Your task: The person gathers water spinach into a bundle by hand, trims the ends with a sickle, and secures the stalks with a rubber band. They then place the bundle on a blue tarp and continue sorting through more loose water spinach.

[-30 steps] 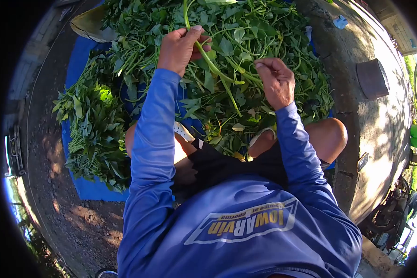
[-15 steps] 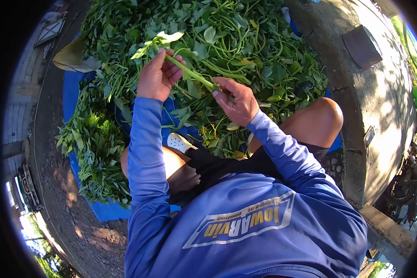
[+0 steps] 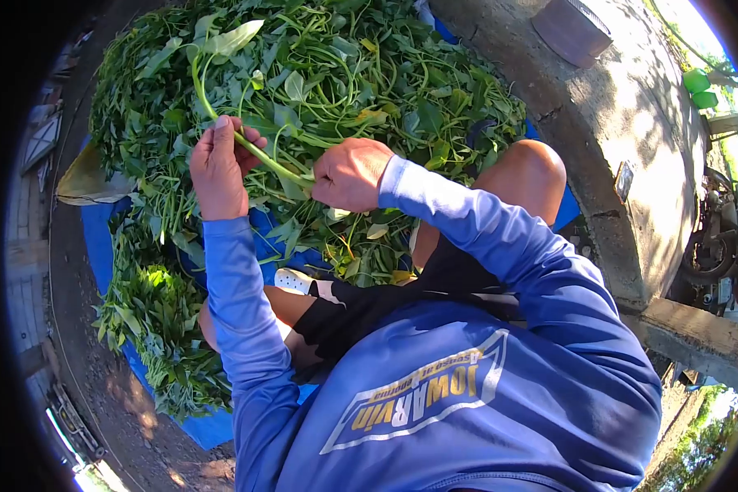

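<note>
My left hand [image 3: 224, 164] pinches a long green water spinach stem [image 3: 275, 166] between thumb and fingers. The stem's leafy tip rises to the upper left, ending in a pale upturned leaf. At its lower right end my right hand [image 3: 348, 174] is closed around it, knuckles up, so that end is hidden. Both hands are above a large heap of leafy water spinach [image 3: 320, 78], with tangled stems and a few yellowed leaves. A smaller bunch of greens [image 3: 162, 328] lies to the left of my legs.
Blue tarp [image 3: 97, 246] shows beneath the greens. My foot in a white clog [image 3: 293, 281] rests by the heap. To the right rises a concrete ledge [image 3: 631, 156] carrying a dark round container [image 3: 572, 34]. A motorcycle [image 3: 717, 238] stands farther right.
The view has shifted, so most things appear farther left. My right hand has turned from a fingertip pinch to a closed grip on the stem. The leafy tip now reaches higher.
</note>
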### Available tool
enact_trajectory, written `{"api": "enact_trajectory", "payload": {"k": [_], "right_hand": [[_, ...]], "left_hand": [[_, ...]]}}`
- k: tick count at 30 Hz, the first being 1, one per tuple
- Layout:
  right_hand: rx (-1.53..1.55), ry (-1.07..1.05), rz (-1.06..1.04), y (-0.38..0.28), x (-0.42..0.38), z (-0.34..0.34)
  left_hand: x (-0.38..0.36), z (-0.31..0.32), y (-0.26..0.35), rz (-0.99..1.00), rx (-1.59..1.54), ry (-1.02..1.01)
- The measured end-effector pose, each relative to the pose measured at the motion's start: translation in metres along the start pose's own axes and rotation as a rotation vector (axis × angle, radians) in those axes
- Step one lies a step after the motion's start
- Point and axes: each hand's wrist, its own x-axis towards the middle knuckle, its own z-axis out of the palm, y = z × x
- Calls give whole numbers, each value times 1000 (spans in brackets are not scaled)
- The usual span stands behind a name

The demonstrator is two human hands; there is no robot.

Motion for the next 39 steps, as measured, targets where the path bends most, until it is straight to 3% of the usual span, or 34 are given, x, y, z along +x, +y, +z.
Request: {"api": "enact_trajectory", "payload": {"k": [2,4,6,7,8,9,10,11,12,14,16,19,22,26,27,30,31,34,35,38,39], "right_hand": [[-85,-135,71,-4,1,-8],[-357,-514,130,-6,-11,-16],[-453,-684,84,36,-32,22],[-523,-790,200,54,-32,22],[-630,-718,323,92,-29,33],[-594,-807,489,126,-14,20],[-839,-521,658,123,-16,11],[-862,-292,607,130,-13,3],[-722,-78,473,133,-7,0],[-256,47,274,122,21,9],[-87,-24,229,94,50,32],[-289,274,147,93,87,90],[-195,128,303,100,121,102],[-32,111,272,104,118,84],[49,158,183,105,117,75],[294,57,262,98,128,47],[214,60,227,108,135,45],[686,-52,357,99,132,-6],[913,65,363,72,116,-21],[1346,-72,416,88,97,-23],[1392,-24,424,79,80,-21]], "left_hand": [[-1,3,-6,-10,-13,-23],[7,-6,1,90,-169,70],[15,-38,29,171,-256,236],[13,-51,41,165,-223,218],[10,-63,51,153,-196,204],[4,-74,53,133,-171,184],[-1,-84,49,107,-156,216],[-5,-90,46,79,-142,239],[-7,-94,45,55,-131,259],[-10,-95,42,32,-81,297],[-11,-97,43,26,-60,283],[-13,-100,41,26,-48,234],[-18,-109,46,22,-37,242],[-26,-116,48,20,-32,265],[-27,-117,49,16,-26,269],[-27,-118,50,7,-19,246],[-26,-117,49,4,-20,229],[-28,-111,52,-25,-16,202],[-29,-110,53,-46,7,196],[-32,-106,51,-70,30,158],[-35,-97,54,-76,29,188]]}}
